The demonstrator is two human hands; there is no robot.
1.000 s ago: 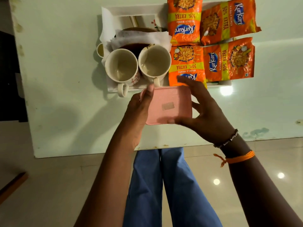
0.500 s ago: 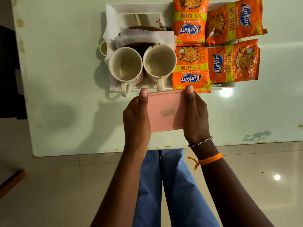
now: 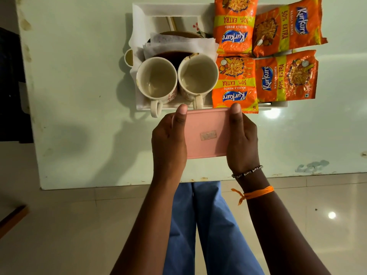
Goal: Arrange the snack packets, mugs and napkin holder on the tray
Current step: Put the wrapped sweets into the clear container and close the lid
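A white tray (image 3: 172,10) sits at the table's far side. On it stand two cream mugs, one on the left (image 3: 156,80) and one on the right (image 3: 197,77), with a dark napkin holder (image 3: 176,46) full of white napkins behind them. Several orange Kurkure snack packets (image 3: 286,76) lie on the tray's right half. Just in front of the tray I hold a flat pink rectangular object (image 3: 206,133) over the table. My left hand (image 3: 168,139) grips its left side and my right hand (image 3: 242,139) its right side, thumbs on top.
The pale green table (image 3: 79,96) ends in a front edge close to my body. A small white cup (image 3: 128,57) pokes out at the tray's left edge. A dark object (image 3: 12,86) stands beyond the table's left side. My blue-trousered legs and a tiled floor lie below.
My right hand swung from a spread grasp at the pink object's right to a flat grip along its side. Both thumbs now rest on top, and the object sits squarer.
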